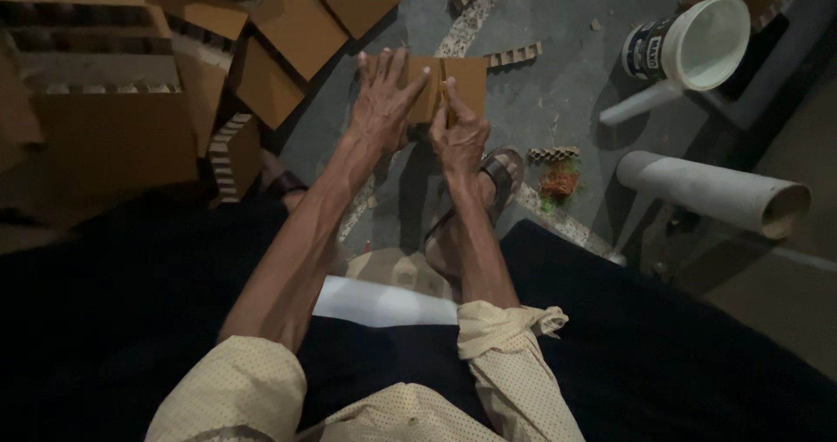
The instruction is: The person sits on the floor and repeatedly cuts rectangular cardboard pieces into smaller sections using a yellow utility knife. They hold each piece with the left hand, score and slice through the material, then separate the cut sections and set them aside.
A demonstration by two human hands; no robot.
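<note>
Head view: left hand [384,102] flat, right hand [459,137] gripping cardboard piece [466,80] above grey concrete floor [575,85].

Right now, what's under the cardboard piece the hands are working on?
Under the cardboard piece only grey concrete floor shows around its edges. The left hand and right hand cover its lower part; directly beneath is hidden.

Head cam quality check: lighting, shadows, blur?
Head view: dim overall, lower frame nearly black around the lap; left hand and right hand on the cardboard piece are lit and fairly sharp; white bucket brightest, no glare; soft shadows on the floor; slight wide-angle stretch at the edges.
</note>
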